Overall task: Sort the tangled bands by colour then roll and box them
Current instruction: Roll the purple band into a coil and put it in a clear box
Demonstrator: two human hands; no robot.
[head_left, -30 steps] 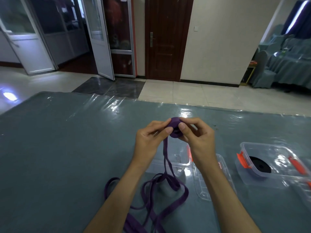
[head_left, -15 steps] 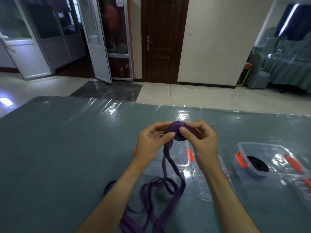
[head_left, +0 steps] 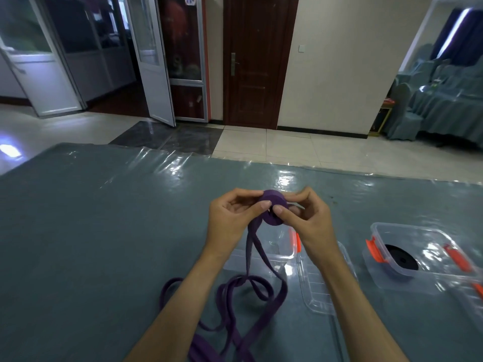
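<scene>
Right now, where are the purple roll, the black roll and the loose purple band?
purple roll (head_left: 273, 205), head view, on its wound side between the thumbs
black roll (head_left: 400, 257), head view, on its flat top inside the right-hand box
loose band (head_left: 281, 296), head view, on a loop lying on the table

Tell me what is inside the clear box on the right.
The clear box holds one rolled black band lying flat. Glare hides part of its floor.

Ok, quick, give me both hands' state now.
Left hand: fingers pinching the purple band roll.
Right hand: fingers pinching the same roll.
</scene>
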